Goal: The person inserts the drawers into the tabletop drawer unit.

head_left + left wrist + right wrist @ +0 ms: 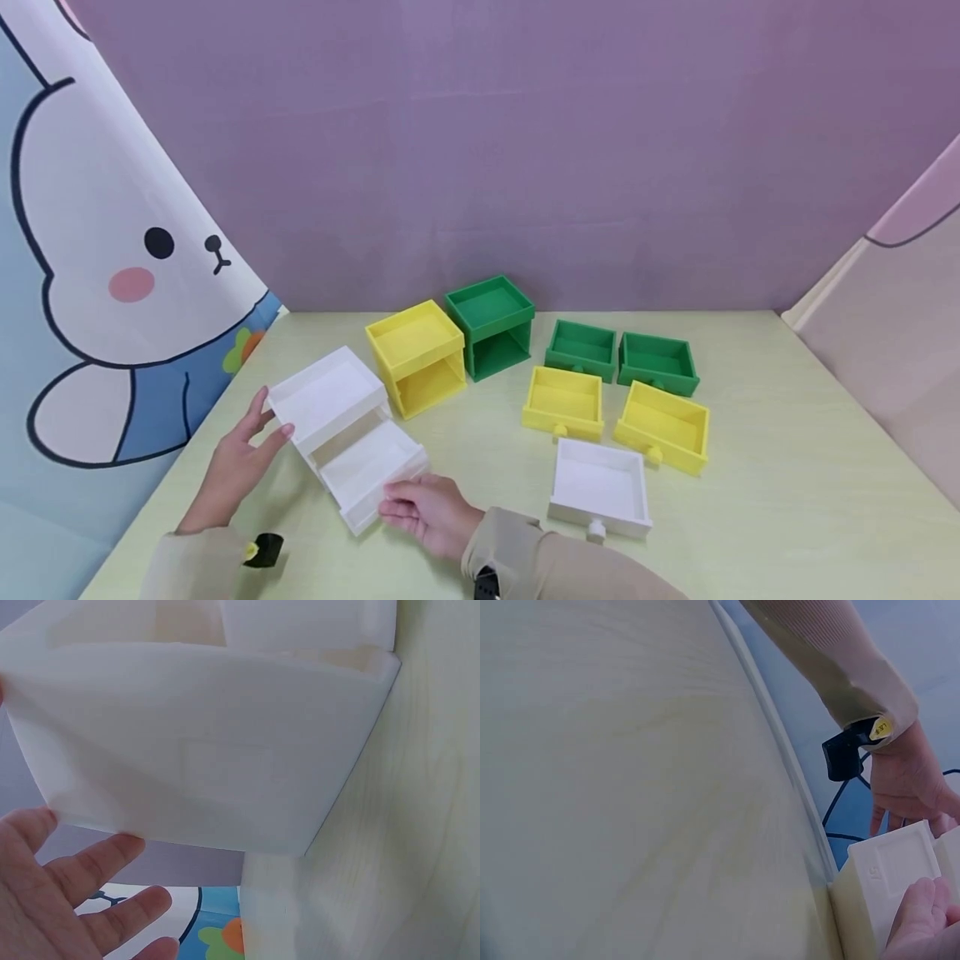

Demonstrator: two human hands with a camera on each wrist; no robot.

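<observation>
A small white cabinet (326, 396) stands at the left front of the table, with an open tray-like top. My left hand (242, 467) holds its left side, the thumb near the front edge and the fingers spread toward the back. In the left wrist view, fingertips meet the edge of the cabinet's side wall (202, 757). A white drawer (375, 462) sits in the cabinet's lower opening, its front sticking out. My right hand (435, 512), fingers curled, pinches the drawer at its front; the fingers hide its knob.
Behind stand a yellow cabinet (416, 337) and a green cabinet (491, 304). To the right lie two green drawers (580, 343), two yellow drawers (564, 396) and another white drawer (600, 483). A purple backdrop (525, 167) closes off the table's far edge.
</observation>
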